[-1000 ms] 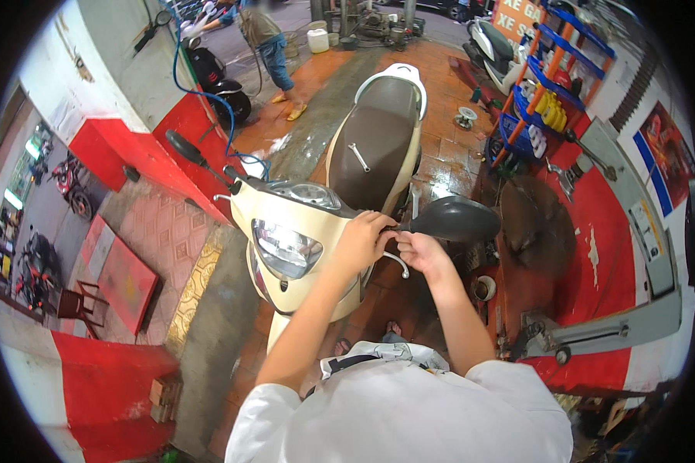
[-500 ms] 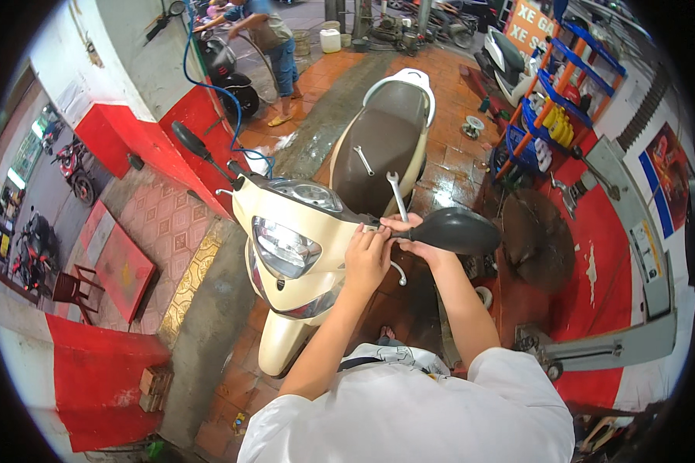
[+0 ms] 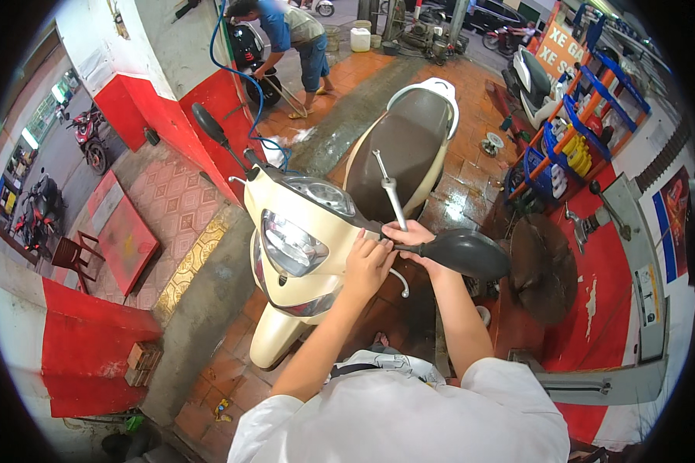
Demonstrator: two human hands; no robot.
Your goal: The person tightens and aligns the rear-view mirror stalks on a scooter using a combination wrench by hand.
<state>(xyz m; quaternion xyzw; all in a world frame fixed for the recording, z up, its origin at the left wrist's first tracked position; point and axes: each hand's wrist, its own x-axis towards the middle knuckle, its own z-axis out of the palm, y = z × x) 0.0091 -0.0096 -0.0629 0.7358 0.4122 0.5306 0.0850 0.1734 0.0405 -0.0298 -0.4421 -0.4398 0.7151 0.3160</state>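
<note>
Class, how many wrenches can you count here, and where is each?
2: the held wrench, in the right hand, and the loose wrench, lying on the brown seat. Others may be hidden on the crowded rack.

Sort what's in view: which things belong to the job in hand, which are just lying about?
Job in hand:
cream scooter
black mirror, stem between left hand and right hand
upright wrench, apparently in the right hand
second wrench on the seat, probably

Lying about:
brown chair
white jug
blue-and-orange rack
bricks
</note>
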